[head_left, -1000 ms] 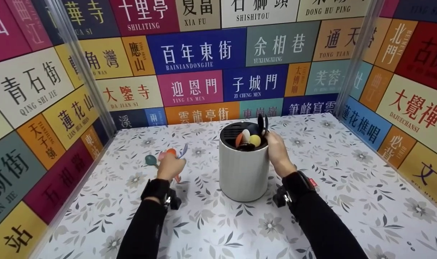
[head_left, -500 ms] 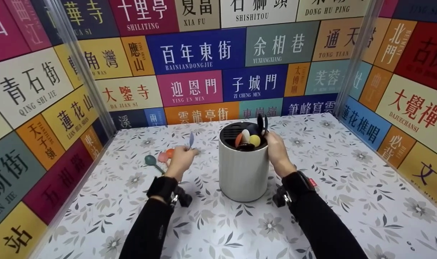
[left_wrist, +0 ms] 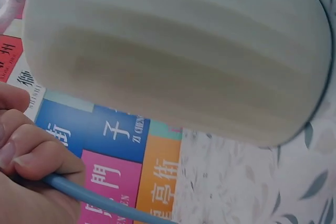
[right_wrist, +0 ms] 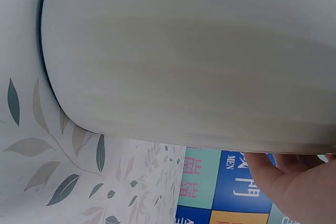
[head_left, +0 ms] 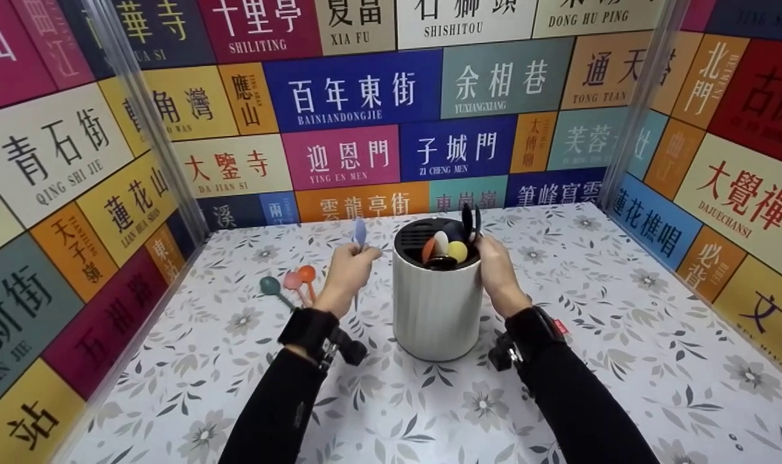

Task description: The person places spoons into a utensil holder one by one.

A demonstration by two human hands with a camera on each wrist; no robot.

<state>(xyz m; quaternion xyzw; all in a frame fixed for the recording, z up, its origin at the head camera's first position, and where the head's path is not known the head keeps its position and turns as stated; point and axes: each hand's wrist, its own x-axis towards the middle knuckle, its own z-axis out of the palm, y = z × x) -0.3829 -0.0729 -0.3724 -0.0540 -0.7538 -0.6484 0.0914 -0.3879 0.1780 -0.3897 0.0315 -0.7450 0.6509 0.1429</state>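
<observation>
My left hand (head_left: 347, 274) pinches a lavender-blue spoon (head_left: 360, 233) upright, just left of a ribbed white utensil holder (head_left: 437, 316). Its thin blue handle (left_wrist: 94, 196) sticks out below the curled fingers in the left wrist view. My right hand (head_left: 498, 274) grips the holder's right side near the rim, its fingers partly hidden behind the wall. Several utensils stand in the holder's black slotted top, among them a yellow one (head_left: 457, 251), a white one (head_left: 441, 241), an orange one (head_left: 429, 250) and a black one (head_left: 466, 222).
Left of my left hand lie a green spoon (head_left: 270, 285), a pink spoon (head_left: 293, 280) and an orange spoon (head_left: 306, 274) on the flowered tabletop (head_left: 429, 419). Panels with printed signs (head_left: 352, 90) stand upright around the back and sides.
My left hand has lifted the lavender-blue spoon from beside the other spoons and carried it right toward the holder, turning it upright. My right hand has stayed at the holder.
</observation>
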